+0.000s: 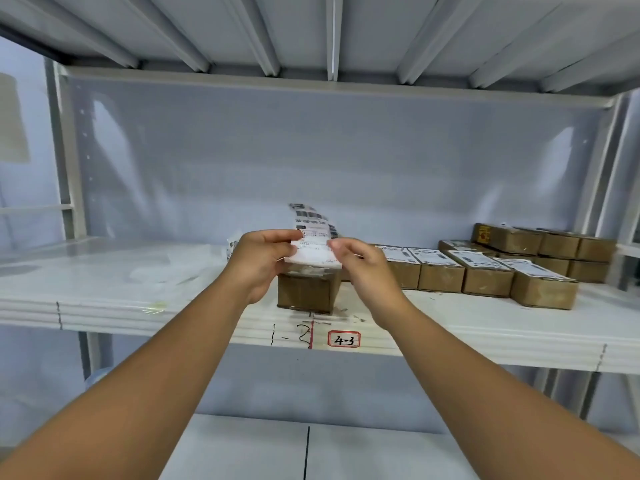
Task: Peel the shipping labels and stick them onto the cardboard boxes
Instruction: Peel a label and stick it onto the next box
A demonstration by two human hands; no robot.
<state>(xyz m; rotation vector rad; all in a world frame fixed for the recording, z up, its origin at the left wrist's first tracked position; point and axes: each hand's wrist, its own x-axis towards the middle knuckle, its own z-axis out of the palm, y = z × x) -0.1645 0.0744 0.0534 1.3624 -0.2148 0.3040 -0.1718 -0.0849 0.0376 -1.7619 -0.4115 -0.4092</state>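
A white shipping label (313, 237) with barcodes and printed text is held up above a brown cardboard box (306, 292) that stands near the front edge of the white shelf (138, 306). My left hand (259, 261) pinches the label's left edge. My right hand (360, 268) pinches its right edge with thumb and forefinger. The label's upper part curls backward. The box top beneath it is partly hidden by the label and my hands.
A row of labelled cardboard boxes (485, 275) runs along the shelf to the right, with more brown boxes (554, 247) stacked behind them. Clear backing scraps (156, 268) lie on the left. A red-framed tag "4-3" (344, 340) marks the shelf edge.
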